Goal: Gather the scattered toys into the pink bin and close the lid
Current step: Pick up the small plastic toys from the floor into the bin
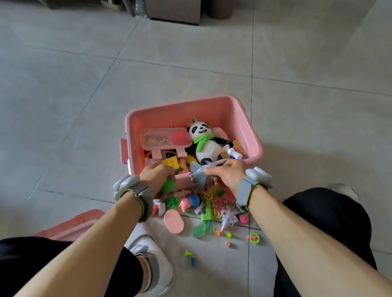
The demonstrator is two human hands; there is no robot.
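Pink bin [248,128], lid off, part-filled; you hold one toy in each hand at its near rim.

Your left hand [157,176] curls round a green toy [166,185]; your right hand [229,172] pinches a grey toy jet [198,172] over the rim. Inside: panda [204,142], pink case [157,139]. Scattered toys [205,205] lie on the floor [64,101] just beside the bin; pink lid [77,223] lies under your left forearm.

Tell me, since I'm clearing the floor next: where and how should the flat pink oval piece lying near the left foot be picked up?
The pink oval piece lies flat on the tile floor, so there is probably nothing to pinch from straight above. Come from its near-left edge, which looks bare; the far and right edges crowd against other toys. Slide fingers under that rim, thumb on top, and pinch across its thin edge.
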